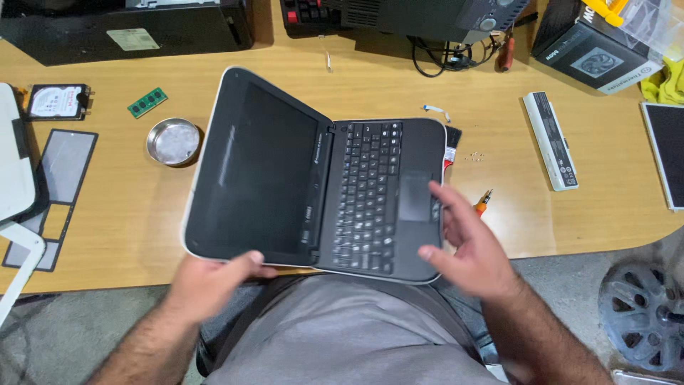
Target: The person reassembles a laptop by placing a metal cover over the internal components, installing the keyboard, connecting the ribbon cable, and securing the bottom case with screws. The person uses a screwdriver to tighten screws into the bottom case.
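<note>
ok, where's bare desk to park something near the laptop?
Widest patch: right of the laptop, between the small screwdriver and the long white battery. Another lies below the metal dish, beside the left hand. The back edge is crowded: cables, boxes.

Lit evenly and fairly brightly from above. Soft shadows thrown under the laptop (pixel 313 178) and behind the black equipment at the top edge. Faint glare streaked across the dark screen (pixel 249 167). Slightly motion-blurred at the right hand (pixel 467 246). Bowed by wide-angle distortion along the desk edge (pixel 605 239).
</note>
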